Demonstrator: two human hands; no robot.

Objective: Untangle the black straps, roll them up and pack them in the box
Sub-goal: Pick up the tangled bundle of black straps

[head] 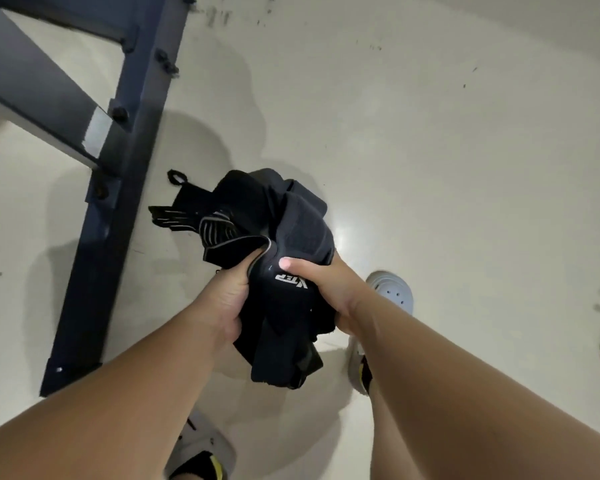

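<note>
Left hand gripping black straps, right hand clutching them, forearms extended

floor pale and glossy, showing dark scuffs far | dark blue metal frame standing left | glare glinting mid-floor

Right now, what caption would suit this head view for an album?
Left hand and right hand grip a tangled bundle of black straps above a pale floor, beside a dark frame.
</note>
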